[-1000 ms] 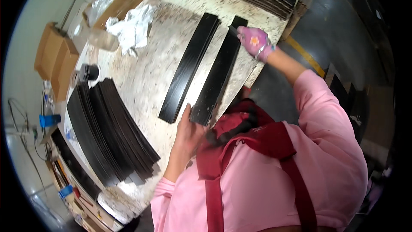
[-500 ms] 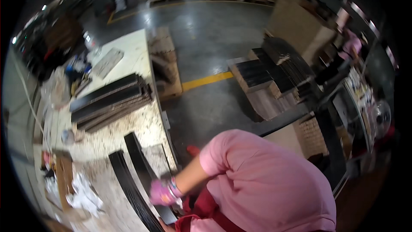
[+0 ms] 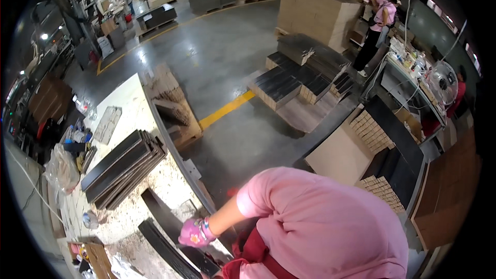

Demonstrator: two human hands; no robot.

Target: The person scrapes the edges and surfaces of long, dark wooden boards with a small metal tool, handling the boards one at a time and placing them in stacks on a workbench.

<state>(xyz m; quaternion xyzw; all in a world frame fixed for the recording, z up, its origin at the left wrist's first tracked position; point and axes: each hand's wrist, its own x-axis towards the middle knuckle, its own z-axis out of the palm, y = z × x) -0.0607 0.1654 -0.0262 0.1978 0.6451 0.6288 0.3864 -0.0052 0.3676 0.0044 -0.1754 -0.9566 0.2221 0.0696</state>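
Note:
My right hand (image 3: 195,233), in a pink glove with a flower on it, is closed over a long dark strip (image 3: 161,210) on the worktable. What its fingers hold, if anything, is hidden. Beside that strip lies a stack of thin black strips (image 3: 164,248), slightly fanned. Of my left hand only a sliver of skin (image 3: 205,275) shows at the lower edge, near the end of the stack; its fingers cannot be made out. My pink sleeve and red apron cover the lower middle.
Farther along the worktable (image 3: 126,98) lie a pile of dark boards (image 3: 121,168), a tape roll (image 3: 90,220) and a clear plastic bag (image 3: 63,168). Stacked dark boards (image 3: 279,85) stand on the floor. A co-worker (image 3: 383,18) stands near a fan (image 3: 443,81) at the far right.
The view has swung, bringing more of the room into sight at the right and back. My right hand is still over the dark strip.

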